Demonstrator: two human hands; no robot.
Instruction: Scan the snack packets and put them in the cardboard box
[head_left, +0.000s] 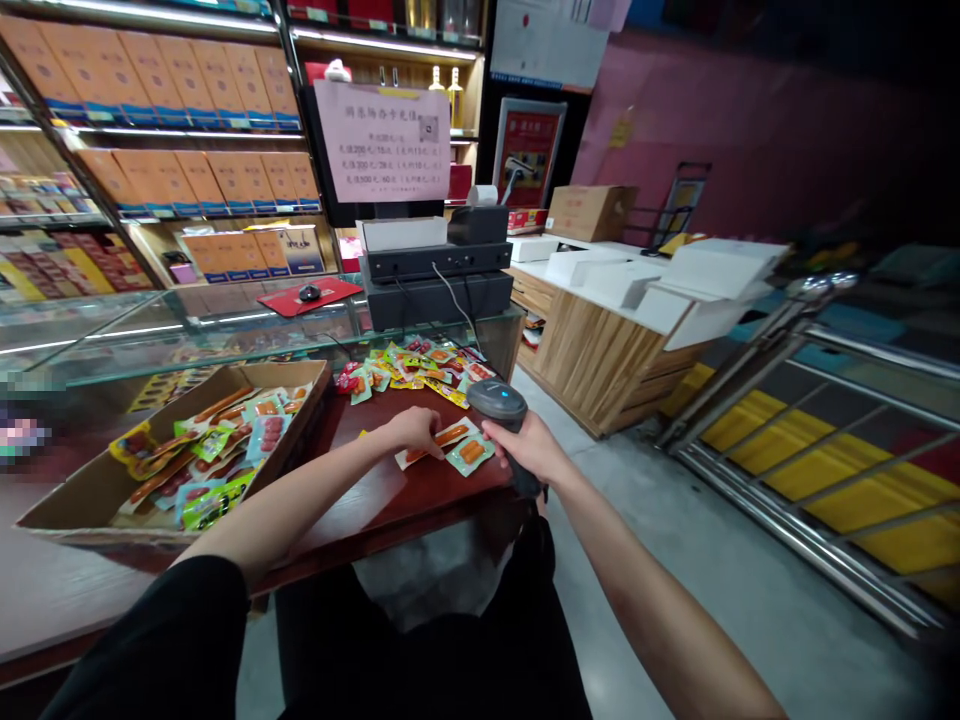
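We see, centre frame: right hand (pixel 538 447) gripping scanner (pixel 498 402); left hand (pixel 412 430) at sausage packet (pixel 453 436), can't tell if pinched.

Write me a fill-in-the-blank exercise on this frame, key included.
1. The scanner is gripped by the ____ hand.
2. The computer mouse lies on a ____ mat.
3. The light on the scanner glows ____.
4. In the picture, the cardboard tray stands to the ____ of the packet pile.

Missing words: right; red; blue; left.
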